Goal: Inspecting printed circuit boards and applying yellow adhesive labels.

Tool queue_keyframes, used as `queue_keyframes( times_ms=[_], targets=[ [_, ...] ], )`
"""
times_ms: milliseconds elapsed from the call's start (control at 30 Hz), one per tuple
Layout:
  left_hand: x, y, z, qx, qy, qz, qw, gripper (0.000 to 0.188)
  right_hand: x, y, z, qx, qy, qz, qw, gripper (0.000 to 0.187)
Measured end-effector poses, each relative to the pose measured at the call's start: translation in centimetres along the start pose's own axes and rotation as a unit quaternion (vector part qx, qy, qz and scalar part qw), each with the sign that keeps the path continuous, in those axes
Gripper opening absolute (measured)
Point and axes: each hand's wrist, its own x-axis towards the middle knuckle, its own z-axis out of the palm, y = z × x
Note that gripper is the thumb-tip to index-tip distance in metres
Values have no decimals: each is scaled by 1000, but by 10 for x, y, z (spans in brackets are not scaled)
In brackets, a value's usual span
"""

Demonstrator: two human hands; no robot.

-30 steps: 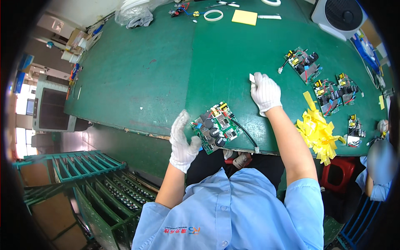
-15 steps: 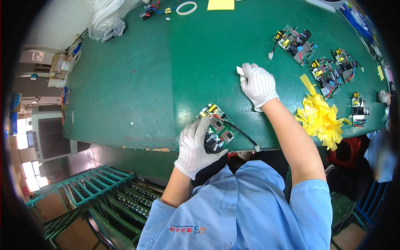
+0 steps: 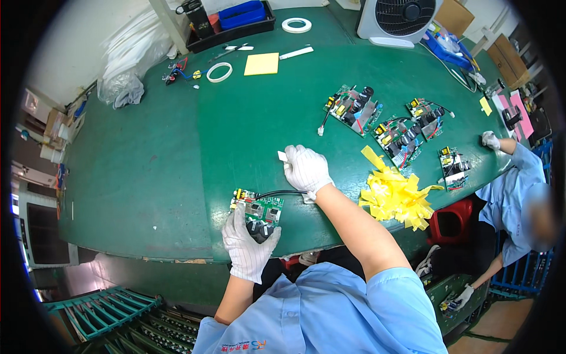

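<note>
Your left grip [image 3: 244, 248] is grasping the green circuit board [image 3: 257, 210], with the gloved fingers along its left side and the thumb at its lower right, beside the black round parts [image 3: 259, 229]. One second ago this hand was spread apart at the side of the board; half a second ago it was already around it, and now the board has also turned. Its black cable [image 3: 283, 192], which pointed toward the near table edge, now runs sideways from the left grip to the wrist of your right grip [image 3: 308, 169]; whether the cable end touches the glove, you cannot tell from this view. For the work in hand, this seems to mean that the board is under control of one hand and its position can be adjusted, but the cable is now close to the other wrist and could be caught by it. Your right grip stays pinched on a small white piece [image 3: 282, 156], as before, up and to the right of the board and apart from it. To the right of this grip, on the table [image 3: 147, 177], lies a heap of yellow strips [image 3: 398, 197]; beyond the heap are more circuit boards [image 3: 354, 109]. Farther right of both grips, a co-worker's gloved hand [image 3: 490, 140] is near the table edge.
</note>
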Motion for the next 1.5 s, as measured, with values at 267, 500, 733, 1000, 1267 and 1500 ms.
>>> queue_keyframes(
  times_ms=[267, 500, 733, 1000, 1267, 1500],
  targets=[
    [0, -28, -25, -410, -93, -192, 887, 69, 1, 0, 0, -6, -25, 18, 1000, 16],
    [-8, -75, -8, -474, -81, -237, 844, 82, 2, 1, 4, -19, -11, 6, 1000, 11],
    [-13, -71, -31, -559, -40, -232, 795, 91, 2, 1, 5, -18, -4, -2, 1000, 12],
    [4, -95, -18, -456, 110, -208, 858, 67, 2, 2, 6, -6, -5, 1, 1000, 12],
    [-5, -100, -6, -410, 164, -242, 864, 49, 2, 3, 9, -10, 8, -16, 1000, 14],
    [-5, -100, -5, -403, 159, -230, 871, 50, 1, 3, 9, -12, 9, -13, 1000, 16]
  ],
)
